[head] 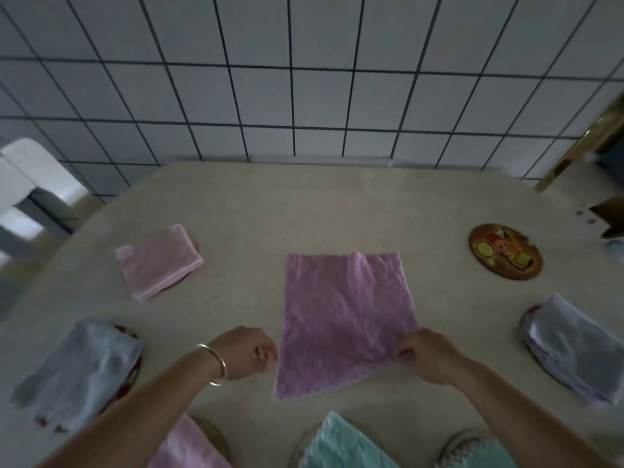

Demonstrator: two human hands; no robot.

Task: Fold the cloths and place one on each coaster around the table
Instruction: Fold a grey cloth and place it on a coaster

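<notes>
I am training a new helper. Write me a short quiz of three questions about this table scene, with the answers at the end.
1. True or false: the purple cloth in the middle of the table is already folded small.
2. Which hand pinches that cloth's near corner? A) left hand B) right hand C) neither
3. Fill in: the one coaster that carries no cloth lies at the far ____ of the table.

Key
1. False: it lies spread out flat.
2. B; the left hand is curled beside the cloth's edge, and whether it grips anything is unclear.
3. right: the bare coaster.
</notes>
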